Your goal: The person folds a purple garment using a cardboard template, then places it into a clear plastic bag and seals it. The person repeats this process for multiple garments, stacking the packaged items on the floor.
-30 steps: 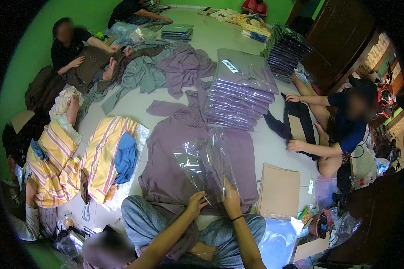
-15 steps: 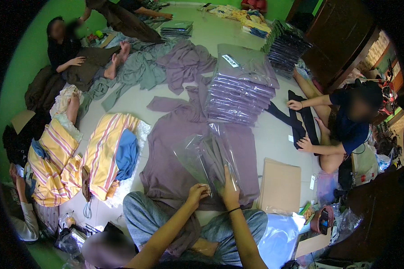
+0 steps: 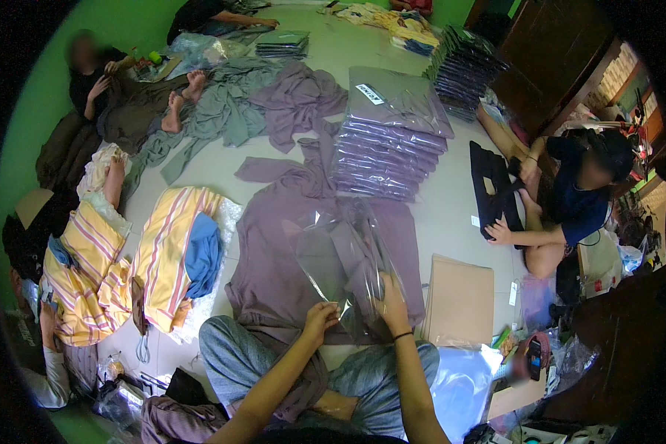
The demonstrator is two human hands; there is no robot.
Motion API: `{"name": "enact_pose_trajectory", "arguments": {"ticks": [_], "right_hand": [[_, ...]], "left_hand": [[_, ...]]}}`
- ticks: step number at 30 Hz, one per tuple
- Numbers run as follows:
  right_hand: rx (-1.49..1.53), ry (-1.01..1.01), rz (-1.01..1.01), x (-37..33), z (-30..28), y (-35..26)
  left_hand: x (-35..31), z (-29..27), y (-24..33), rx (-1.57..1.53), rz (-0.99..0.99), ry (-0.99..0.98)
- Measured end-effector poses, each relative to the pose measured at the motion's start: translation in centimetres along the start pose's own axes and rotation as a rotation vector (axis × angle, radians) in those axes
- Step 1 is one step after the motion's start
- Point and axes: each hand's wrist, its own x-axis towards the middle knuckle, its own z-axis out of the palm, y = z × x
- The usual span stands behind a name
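A clear plastic bag (image 3: 325, 248) is held up before me, its open end toward my lap. My left hand (image 3: 323, 320) pinches the bag's lower left edge, fingers closed. Curled at the bag's lower right side, my right hand (image 3: 394, 305) grips the film; some of its fingers are hidden. Under the bag a mauve garment (image 3: 266, 244) lies spread on the floor, with one part drawn over my lap. Mauve cloth shows through the film, and I cannot tell whether any of it is inside the bag.
Beyond the garment stands a stack of bagged mauve garments (image 3: 392, 159). Brown cardboard sheets (image 3: 460, 300) and clear plastic bags (image 3: 459, 385) lie to my right. Yellow striped cloth (image 3: 172, 255) is at left. A co-worker (image 3: 584, 177) at right handles black cloth (image 3: 492, 185); others sit at left and far back.
My right hand has moved slightly right and its fingers have curled in. The bag has spread wider and leans right. The co-worker at right has drawn the black cloth closer together.
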Motion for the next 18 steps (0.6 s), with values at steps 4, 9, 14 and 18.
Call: {"name": "enact_pose_trajectory", "arguments": {"ticks": [4, 9, 14, 18], "right_hand": [[-0.103, 0.036, -0.263, 0.2, -0.1, -0.2], [0.005, -0.085, -0.259, -0.6, 0.4, -1.0], [0.215, -0.1, -0.122, -1.9, 2.5, -2.2], [0.194, -0.147, -0.158, -2.8, 4.0, -2.8]], "left_hand": [[-0.4, 0.4, 0.8, -0.013, 0.024, -0.039], [0.2, 1.2, 1.9, 0.055, 0.081, -0.099], [0.7, 0.2, 0.7, -0.113, 0.043, -0.044], [0.4, -1.4, -0.3, -0.251, -0.035, 0.02]]}}
